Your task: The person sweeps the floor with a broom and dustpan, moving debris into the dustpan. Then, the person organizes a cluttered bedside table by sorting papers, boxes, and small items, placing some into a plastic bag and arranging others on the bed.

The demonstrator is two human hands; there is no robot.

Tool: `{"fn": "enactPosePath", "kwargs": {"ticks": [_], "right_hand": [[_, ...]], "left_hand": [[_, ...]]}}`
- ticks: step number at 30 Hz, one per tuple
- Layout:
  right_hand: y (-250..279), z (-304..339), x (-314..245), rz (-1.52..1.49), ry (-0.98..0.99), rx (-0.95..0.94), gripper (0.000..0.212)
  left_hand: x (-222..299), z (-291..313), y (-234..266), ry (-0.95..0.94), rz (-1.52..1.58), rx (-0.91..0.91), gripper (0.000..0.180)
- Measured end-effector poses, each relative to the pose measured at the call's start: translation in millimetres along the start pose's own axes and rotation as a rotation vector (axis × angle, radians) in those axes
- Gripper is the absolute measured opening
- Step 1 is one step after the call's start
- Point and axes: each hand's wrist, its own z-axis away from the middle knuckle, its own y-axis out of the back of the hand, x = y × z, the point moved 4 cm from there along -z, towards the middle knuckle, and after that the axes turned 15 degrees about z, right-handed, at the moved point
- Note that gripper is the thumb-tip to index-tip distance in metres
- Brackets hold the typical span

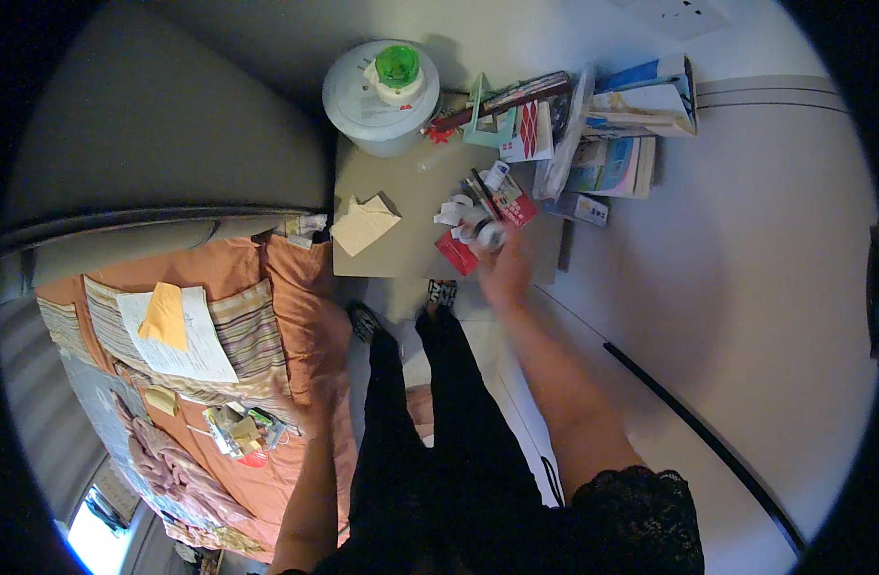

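My right hand (507, 273) seems closed on a white thing (492, 237) by the red box (453, 252) on the table (416, 216); I judge I'm sorting it, which wants a steady grip. My left hand (311, 406), apart over the bed (305, 297), I can't read.

One wide fisheye view is looking steeply down from the person's head, upright and facing forward. The sleeve (641, 517) and forearms (576, 388) are coming in nearest, from the near edge; the right hand (505, 270) and left hand (309, 412) are lying farther off. The lens is taking in the tabletop (420, 196) at the far side, the bed (305, 278) on the left and a pale surface (756, 230) on the right.
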Motion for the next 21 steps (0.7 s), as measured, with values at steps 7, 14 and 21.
{"fn": "enactPosePath", "kwargs": {"ticks": [7, 14, 21], "right_hand": [[17.7, 83.0, -109.5, -0.230, 0.484, -0.722, 0.057], [-42.0, -127.1, -35.2, -0.629, -0.181, -0.045, 0.019], [-20.7, -236.8, -42.6, -1.064, -0.768, 0.121, 0.030]], "left_hand": [[165.6, -52.0, -123.6, -0.170, 0.401, -0.549, 0.073], [126.3, -75.1, -155.7, 0.184, 0.692, -0.468, 0.054], [121.5, -70.2, -160.6, 0.240, 0.673, -0.416, 0.053]]}}
